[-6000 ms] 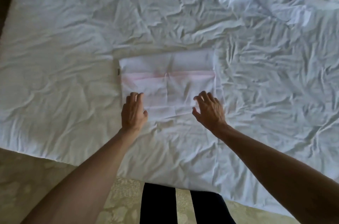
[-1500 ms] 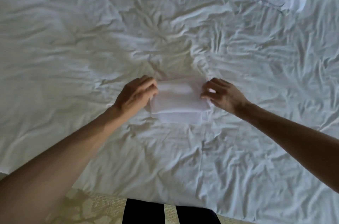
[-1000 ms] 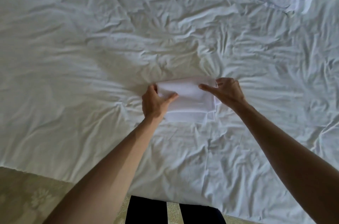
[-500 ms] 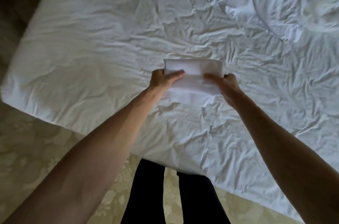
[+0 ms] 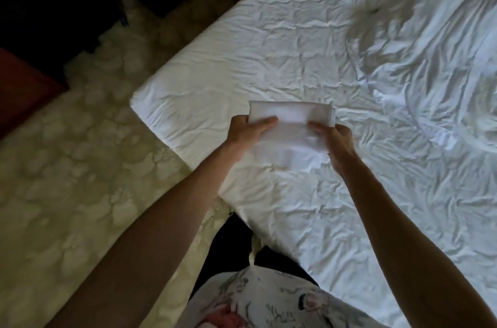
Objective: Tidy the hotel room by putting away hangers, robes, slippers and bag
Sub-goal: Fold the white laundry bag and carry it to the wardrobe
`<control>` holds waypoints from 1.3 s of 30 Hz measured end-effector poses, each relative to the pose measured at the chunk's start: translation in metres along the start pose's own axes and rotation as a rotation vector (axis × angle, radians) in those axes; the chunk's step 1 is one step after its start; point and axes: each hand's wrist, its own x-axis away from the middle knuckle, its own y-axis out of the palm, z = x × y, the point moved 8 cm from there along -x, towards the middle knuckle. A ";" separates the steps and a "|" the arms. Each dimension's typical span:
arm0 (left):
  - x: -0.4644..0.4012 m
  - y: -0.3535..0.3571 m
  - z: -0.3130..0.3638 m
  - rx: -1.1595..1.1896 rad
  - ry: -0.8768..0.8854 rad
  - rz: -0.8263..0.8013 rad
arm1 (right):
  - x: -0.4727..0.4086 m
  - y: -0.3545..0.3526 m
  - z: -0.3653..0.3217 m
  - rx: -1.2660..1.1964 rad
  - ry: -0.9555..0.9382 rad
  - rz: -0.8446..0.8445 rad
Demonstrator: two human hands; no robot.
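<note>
Got the folded white bag (image 5: 290, 123) lifted clear above the bed (image 5: 309, 32), near its corner. My left hand (image 5: 246, 130) has it by one end and my right hand (image 5: 337, 139) by the other, fingers of both clamped on it with thumbs on top. Holding both ends so the folds don't flop open while I carry it off, I reckon.

Folded bag (image 5: 291, 123) now lifted off the bed (image 5: 295, 45).
</note>
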 end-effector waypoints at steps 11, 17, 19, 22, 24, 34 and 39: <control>0.134 -0.231 -0.029 0.243 0.041 0.520 | 0.095 0.231 -0.028 0.206 -0.094 -0.509; 0.211 -0.369 -0.095 0.430 0.017 0.787 | 0.185 0.392 -0.001 0.410 -0.106 -0.796; 0.235 -0.416 -0.115 0.481 -0.019 0.876 | 0.219 0.447 0.007 0.472 -0.125 -0.862; 0.266 -0.489 -0.135 0.522 -0.030 0.988 | 0.266 0.531 0.020 0.512 -0.152 -0.956; 0.285 -0.538 -0.146 0.548 -0.015 1.054 | 0.297 0.586 0.028 0.553 -0.181 -0.998; 0.347 -0.742 -0.194 0.646 -0.003 1.220 | 0.428 0.803 0.065 0.629 -0.220 -1.133; 0.341 -0.825 -0.206 0.695 -0.014 1.250 | 0.450 0.893 0.075 0.658 -0.213 -1.148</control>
